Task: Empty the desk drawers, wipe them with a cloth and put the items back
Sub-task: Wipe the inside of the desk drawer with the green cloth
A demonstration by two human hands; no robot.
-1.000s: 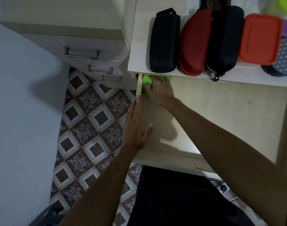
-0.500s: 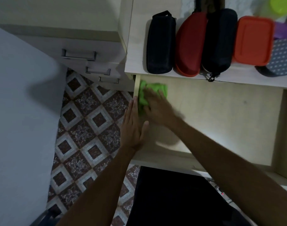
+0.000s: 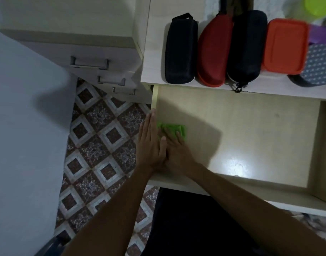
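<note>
The pale wooden drawer stands pulled out below the desk top, with nothing in it but a green cloth. My right hand presses flat on the cloth near the drawer's left side. My left hand lies flat with straight fingers along the drawer's left wall, touching my right hand. On the desk top lie a black case, a red case, a second black case and an orange lidded box.
A dotted grey pouch and a lime lid sit at the far right of the desk top. A second unit with closed drawers and metal handles stands to the left over patterned floor tiles. A grey wall is at left.
My right hand has dragged the green cloth from the drawer's back left corner toward the front along the left wall. My left hand has stayed on that wall.
</note>
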